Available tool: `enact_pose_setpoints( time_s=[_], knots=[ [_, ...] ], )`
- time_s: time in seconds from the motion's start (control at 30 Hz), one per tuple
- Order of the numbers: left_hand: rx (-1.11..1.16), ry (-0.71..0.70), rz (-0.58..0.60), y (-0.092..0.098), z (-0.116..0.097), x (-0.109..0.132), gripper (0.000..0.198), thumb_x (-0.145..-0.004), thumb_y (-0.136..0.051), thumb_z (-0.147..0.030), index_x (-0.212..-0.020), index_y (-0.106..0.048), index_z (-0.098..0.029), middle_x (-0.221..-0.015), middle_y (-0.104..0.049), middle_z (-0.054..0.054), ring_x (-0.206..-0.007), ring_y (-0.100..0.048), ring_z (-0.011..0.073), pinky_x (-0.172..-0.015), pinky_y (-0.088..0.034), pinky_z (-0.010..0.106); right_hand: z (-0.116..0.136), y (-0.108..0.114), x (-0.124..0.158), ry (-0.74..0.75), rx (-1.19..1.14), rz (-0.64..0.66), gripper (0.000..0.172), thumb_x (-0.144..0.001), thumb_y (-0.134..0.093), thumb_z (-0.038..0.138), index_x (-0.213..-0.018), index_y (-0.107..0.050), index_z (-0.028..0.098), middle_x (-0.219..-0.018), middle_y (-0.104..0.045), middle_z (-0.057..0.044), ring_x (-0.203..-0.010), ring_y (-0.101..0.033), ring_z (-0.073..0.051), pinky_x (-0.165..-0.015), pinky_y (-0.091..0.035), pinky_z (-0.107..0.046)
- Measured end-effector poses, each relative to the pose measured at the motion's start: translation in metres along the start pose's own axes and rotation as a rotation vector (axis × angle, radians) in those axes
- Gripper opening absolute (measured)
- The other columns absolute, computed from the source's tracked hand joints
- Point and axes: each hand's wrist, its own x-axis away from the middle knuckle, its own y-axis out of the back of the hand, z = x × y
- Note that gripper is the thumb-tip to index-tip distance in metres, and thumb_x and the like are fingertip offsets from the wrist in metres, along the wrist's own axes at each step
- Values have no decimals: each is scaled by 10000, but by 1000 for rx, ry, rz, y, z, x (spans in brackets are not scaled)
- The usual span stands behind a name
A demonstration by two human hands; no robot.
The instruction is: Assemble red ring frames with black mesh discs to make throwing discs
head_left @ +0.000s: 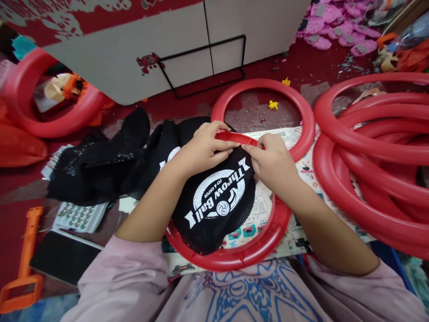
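A black mesh cloth (214, 232) printed with white "Throw Ball" lettering lies across a red plastic ring (241, 258) in front of me. At the ring's far side, my left hand (208, 150) is closed over the rim, its fingers pressing the cloth's edge against it. My right hand (273, 161) pinches the same edge just to the right, thumb and fingers together. Between the hands the rim's hollow red underside shows. My palms hide part of the cloth's edge. Behind this lies another red ring (306, 120).
Several red rings (368, 143) are stacked at the right. More black mesh (97, 165) lies to the left, over a tray of small round pieces (78, 219). An orange plastic handle (28, 246) and a black flat panel (63, 257) sit nearer. A white box (134, 76) stands ahead.
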Motion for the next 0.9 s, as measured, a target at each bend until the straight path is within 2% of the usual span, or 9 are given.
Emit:
enact_pose_setpoints(
  time_s=[0.13,0.23,0.33,0.4,0.5,0.63,0.8,0.9],
  knots=[
    [-21,-48,-27,-1,2,1,256,-895,-549,-277,-1089,-716,-283,-1302,-472,90,-1203,-459,249,-1052,-351,445,3,6,0,14,32,40,322,-935,-418,181,-1017,-729,195,-793,-544,-97,-783,-411,-222,-702,-356,-329],
    [-28,-25,-48,-3,2,1,257,-904,-535,-265,-1091,-710,-279,-1278,-501,94,-1195,-471,248,-1034,-373,445,11,19,1,8,-21,112,315,-919,-419,150,-1043,-708,168,-844,-589,-107,-799,-461,-218,-704,-368,-326],
    [-36,34,-72,-2,2,1,294,-901,-528,-237,-1156,-673,-253,-1223,-563,96,-1151,-510,234,-1016,-399,427,23,36,4,-55,-84,282,282,-885,-451,121,-1043,-685,128,-887,-636,-111,-777,-534,-199,-678,-381,-309],
    [-54,90,-72,0,2,0,368,-884,-538,-218,-1243,-616,-211,-1207,-599,105,-1124,-533,234,-1013,-406,415,31,45,8,-84,-96,430,229,-892,-473,159,-950,-692,124,-833,-655,-102,-697,-555,-181,-619,-368,-295],
    [-123,210,-71,8,-4,2,459,-873,-537,-227,-1327,-539,-164,-1228,-612,121,-1138,-534,260,-1031,-398,429,38,45,13,-36,-78,558,252,-924,-473,208,-833,-691,122,-757,-663,-101,-662,-576,-174,-591,-360,-290],
    [-247,354,-10,20,-22,17,521,-881,-523,-286,-1372,-481,-115,-1238,-600,168,-1152,-539,312,-1017,-415,464,38,35,11,-43,-34,562,283,-942,-444,190,-874,-694,76,-838,-681,-164,-794,-631,-229,-679,-414,-329],
    [-317,494,80,27,-43,48,584,-883,-507,-388,-1396,-432,-119,-1208,-602,184,-1077,-587,332,-917,-484,470,39,33,9,-149,-9,547,313,-913,-542,339,-980,-681,67,-904,-695,-185,-824,-666,-271,-667,-452,-340],
    [-313,485,56,28,-39,52,505,-852,-543,-406,-1287,-540,-150,-1177,-594,168,-1080,-564,346,-935,-455,517,45,31,11,-181,-4,563,304,-865,-612,360,-950,-692,80,-885,-698,-183,-775,-681,-279,-611,-455,-329]
  ],
)
